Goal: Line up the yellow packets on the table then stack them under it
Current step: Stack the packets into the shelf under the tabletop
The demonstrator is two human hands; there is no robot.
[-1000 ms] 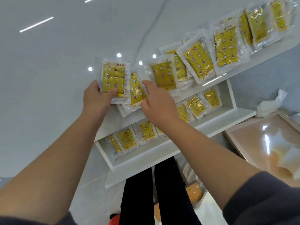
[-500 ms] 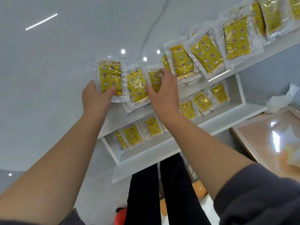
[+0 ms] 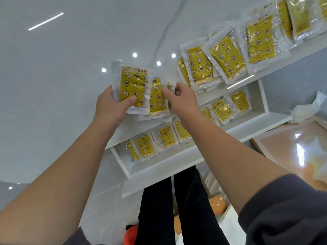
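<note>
At the bench's front edge, left hand: grips the leftmost packet, thumb across its yellow face, fingers hidden behind it.
Leftmost packet: upright, overlapping the left margin of the second packet; whether it is lifted clear of the bench cannot be told.
Second packet: at the bench edge, partly under its neighbour; another packet's corner shows just beside it, mostly hidden by the right hand.
Right hand: fingers curled, thumb and forefinger pinching the second packet's right side.
Loose row: further right on the bench, packets overlapping and tilted at different angles, not yet straightened.
Shelf under the bench: carries shelf packets lying side by side, not piled.
Done: likely a share of the packets set below, with tidying begun at the left end.
Left: probably squaring the bench row, then stacking those packets on the shelf.
</note>
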